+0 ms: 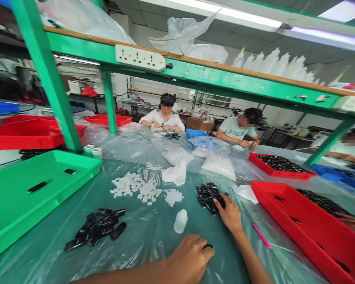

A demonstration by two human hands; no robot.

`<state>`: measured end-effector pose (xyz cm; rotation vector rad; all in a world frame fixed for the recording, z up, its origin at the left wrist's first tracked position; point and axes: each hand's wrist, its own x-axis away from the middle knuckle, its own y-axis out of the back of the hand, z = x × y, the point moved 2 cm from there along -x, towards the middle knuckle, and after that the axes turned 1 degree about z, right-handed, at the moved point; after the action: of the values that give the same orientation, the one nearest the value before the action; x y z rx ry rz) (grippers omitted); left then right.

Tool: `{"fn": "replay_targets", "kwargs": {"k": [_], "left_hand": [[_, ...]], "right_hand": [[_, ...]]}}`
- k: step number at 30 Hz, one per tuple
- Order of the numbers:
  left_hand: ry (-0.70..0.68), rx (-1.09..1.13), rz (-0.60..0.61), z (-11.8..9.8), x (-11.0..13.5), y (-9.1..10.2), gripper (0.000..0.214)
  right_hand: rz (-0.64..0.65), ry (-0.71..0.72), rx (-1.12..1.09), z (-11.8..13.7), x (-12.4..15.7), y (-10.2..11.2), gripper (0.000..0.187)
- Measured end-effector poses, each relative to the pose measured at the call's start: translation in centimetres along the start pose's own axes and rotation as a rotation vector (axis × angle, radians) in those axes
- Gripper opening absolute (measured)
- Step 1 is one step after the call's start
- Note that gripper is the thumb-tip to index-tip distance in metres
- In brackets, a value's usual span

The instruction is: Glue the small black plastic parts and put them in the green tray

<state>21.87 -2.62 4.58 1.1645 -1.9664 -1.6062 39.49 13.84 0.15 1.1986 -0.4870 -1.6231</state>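
Observation:
My left hand [192, 254] is curled closed near the front of the table, and the dark end of a small black piece [208, 246] sticks out between its fingers. My right hand [230, 213] reaches into a pile of small, flat, glossy black pieces [207, 195], its thumb and fingers around one at the pile's right side. Between the hands and slightly left stands a small white translucent bottle [180, 221]. Farther left lies a looser pile of black pieces [97, 227]. Beyond the bottle are small white pieces [136, 186] and a heap of tinier white bits [173, 197].
A green tray [20, 197] with two black pieces stands at left. Red trays [298, 232] and a pink pen-like stick [261, 236] are at right. Bags of white pieces [219, 163] lie ahead under a green shelf frame [225, 75]. Several people work around the table.

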Motion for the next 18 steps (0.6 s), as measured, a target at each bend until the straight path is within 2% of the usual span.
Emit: {"fn": "replay_targets", "kwargs": {"k": [4,7,12,14,16,18], "left_hand": [[-0.019,-0.032,0.001,0.5,2.6,2.0,0.015],[0.067,-0.073,-0.040,1.7,5.7,4.1,0.010],[0.271,-0.260,0.015,4.9,10.5,6.0,0.014],[0.364,-0.194,0.047,6.2,11.5,6.2,0.015],[0.436,-0.007,0.049,7.3,12.3,6.6,0.018],[0.464,0.201,0.062,8.1,12.8,7.3,0.049]], "right_hand": [[0.000,0.066,-0.074,-0.5,-0.3,-0.4,0.060],[-0.036,0.117,-0.128,0.0,-0.6,0.1,0.062],[-0.140,0.204,-0.284,3.0,0.0,2.0,0.044],[-0.139,0.229,-0.342,4.4,0.3,2.6,0.037],[-0.112,0.239,-0.380,5.6,0.5,3.0,0.034],[-0.070,0.240,-0.403,6.5,0.6,3.4,0.033]]}}
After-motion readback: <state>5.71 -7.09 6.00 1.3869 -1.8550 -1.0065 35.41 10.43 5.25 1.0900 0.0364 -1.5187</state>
